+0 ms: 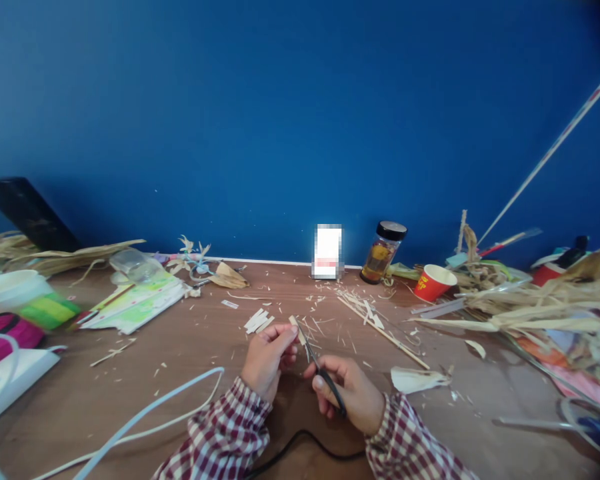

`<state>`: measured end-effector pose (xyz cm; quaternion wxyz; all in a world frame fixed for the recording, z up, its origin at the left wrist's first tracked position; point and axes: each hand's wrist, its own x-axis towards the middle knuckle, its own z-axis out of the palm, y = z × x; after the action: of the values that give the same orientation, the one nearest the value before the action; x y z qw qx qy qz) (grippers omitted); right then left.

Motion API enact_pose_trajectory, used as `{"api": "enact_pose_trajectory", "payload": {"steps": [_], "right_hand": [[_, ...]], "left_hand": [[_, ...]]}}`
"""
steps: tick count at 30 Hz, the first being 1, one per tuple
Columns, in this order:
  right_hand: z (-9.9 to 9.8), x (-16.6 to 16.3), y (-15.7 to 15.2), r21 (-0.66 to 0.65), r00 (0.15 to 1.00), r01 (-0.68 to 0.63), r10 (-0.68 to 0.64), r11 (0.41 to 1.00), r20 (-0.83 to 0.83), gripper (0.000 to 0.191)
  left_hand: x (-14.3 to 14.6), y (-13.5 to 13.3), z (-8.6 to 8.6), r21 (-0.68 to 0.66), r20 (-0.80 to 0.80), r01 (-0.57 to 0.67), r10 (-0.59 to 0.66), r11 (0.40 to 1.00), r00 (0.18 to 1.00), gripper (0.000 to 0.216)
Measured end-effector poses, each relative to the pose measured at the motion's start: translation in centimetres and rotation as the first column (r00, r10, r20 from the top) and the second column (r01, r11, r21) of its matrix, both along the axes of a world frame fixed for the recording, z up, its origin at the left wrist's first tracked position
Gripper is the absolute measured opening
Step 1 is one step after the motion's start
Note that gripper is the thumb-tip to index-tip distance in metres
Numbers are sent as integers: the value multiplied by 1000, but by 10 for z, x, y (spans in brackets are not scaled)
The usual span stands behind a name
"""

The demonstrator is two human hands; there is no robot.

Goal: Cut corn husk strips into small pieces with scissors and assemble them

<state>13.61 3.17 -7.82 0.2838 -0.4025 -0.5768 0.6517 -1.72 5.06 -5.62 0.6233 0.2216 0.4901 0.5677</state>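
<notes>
My left hand (266, 357) pinches a narrow pale husk strip (297, 328) between thumb and fingers, holding it just above the wooden table (190, 360). My right hand (350, 393) is closed round the black handles of small scissors (325, 377), whose blades point up-left and meet the strip. Several cut pale strip pieces (258, 321) lie on the table just beyond my left hand. Both wrists wear red-and-white checked sleeves.
Dried husk leaves (535, 310) pile at the right, with a red paper cup (434, 282) and a dark-lidded jar (383, 252) behind. A long stick (380, 331), a white scrap (416, 380), white cables (145, 413), papers (140, 300) and a green-banded cup (25, 300) lie around. Shavings litter the middle.
</notes>
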Motion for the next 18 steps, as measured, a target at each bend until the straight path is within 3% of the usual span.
{"api": "enact_pose_trajectory", "payload": {"steps": [18], "right_hand": [[3,-2,-1,-6,999,22,-22,1000,30,43]], "left_hand": [[0,1,-1,-5,-19,12,-12,1000,1000,26]]}}
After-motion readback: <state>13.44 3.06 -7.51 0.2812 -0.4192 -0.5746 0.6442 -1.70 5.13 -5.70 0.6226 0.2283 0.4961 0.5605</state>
